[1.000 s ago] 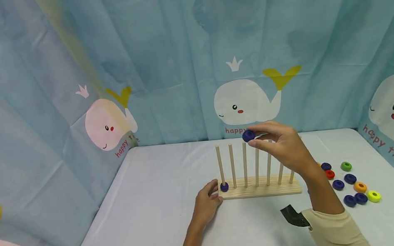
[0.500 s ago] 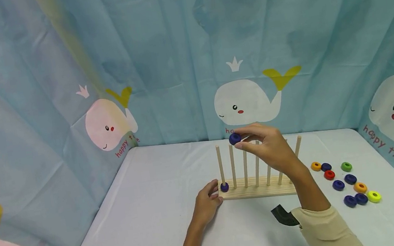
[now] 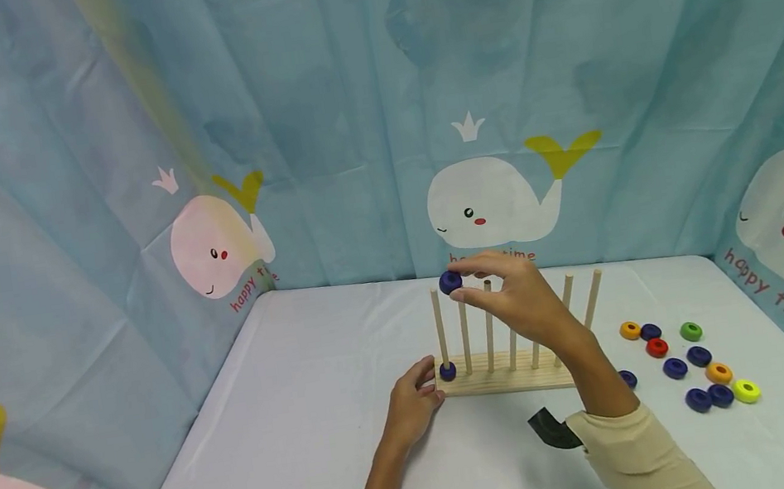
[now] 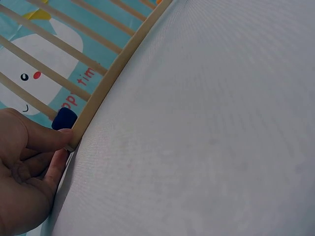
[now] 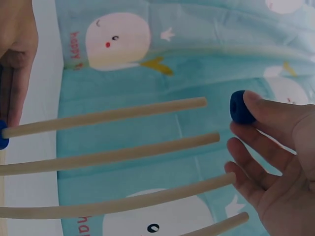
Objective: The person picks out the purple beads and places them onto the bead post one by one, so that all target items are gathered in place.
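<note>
A wooden peg rack (image 3: 509, 379) with a row of upright pegs stands on the table. My left hand (image 3: 410, 411) grips its left end, thumb on the near edge, as the left wrist view also shows. One dark blue bead (image 3: 447, 371) sits at the bottom of the leftmost peg. Between right thumb and forefinger, my right hand (image 3: 516, 298) pinches another blue bead (image 5: 240, 107). In the head view this bead appears over the top of the second peg; in the right wrist view it is clear of the peg tips, its hole facing them.
Loose beads lie on the white table to the right: several blue, two orange (image 3: 719, 373), one red (image 3: 657, 347), one green (image 3: 691, 331) and one yellow (image 3: 746, 391). Behind the table hangs a blue curtain (image 3: 344, 226) printed with whales.
My right hand has moved left along the peg tops with the blue bead, from above the third peg to the second. The left hand and rack stay in place.
</note>
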Tool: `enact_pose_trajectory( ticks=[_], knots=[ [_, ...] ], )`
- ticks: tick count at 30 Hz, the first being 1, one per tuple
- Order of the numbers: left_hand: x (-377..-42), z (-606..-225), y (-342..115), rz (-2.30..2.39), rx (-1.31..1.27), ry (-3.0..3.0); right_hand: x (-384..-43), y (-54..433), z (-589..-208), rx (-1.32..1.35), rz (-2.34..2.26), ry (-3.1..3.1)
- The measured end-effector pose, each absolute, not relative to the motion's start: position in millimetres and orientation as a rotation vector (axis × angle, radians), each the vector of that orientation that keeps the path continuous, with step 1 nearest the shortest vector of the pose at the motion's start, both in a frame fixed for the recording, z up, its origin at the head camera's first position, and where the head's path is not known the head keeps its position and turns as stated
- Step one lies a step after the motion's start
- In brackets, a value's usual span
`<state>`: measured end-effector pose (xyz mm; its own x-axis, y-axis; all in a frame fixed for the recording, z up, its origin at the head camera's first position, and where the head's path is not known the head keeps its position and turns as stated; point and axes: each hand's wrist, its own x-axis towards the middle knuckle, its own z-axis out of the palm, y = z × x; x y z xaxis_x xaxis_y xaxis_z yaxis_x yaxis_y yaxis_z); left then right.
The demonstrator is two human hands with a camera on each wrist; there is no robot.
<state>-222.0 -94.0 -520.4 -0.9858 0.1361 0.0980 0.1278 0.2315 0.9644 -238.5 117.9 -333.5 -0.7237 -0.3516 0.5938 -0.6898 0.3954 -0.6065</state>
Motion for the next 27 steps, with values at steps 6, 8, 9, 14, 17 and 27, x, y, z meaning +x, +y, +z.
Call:
enact_pose_trajectory(
  ticks=[6,8,9,14,17,27],
  knots=[
    [-222.4,-521.8,-94.4,1.914,0.251,2.464,-238.2,111.6,-336.5,0.907,1.257,-2.318],
    [-222.1,-521.4,-93.9,1.908,0.233,2.463,-239.0,109.6,-337.7,0.908,1.245,-2.325],
    [-222.0,-521.1,-93.6,1.906,0.23,2.467,-239.6,108.5,-338.4,0.906,1.233,-2.333],
    [-222.1,-519.7,-92.9,1.911,0.216,2.47,-243.2,104.1,-340.8,0.919,1.184,-2.347],
    [-222.3,-519.7,-93.7,1.907,0.22,2.476,-244.4,102.0,-341.7,0.926,1.168,-2.342],
    [-222.3,-519.3,-94.7,1.898,0.234,2.468,-245.4,96.5,-342.7,0.912,1.161,-2.318]
  ],
)
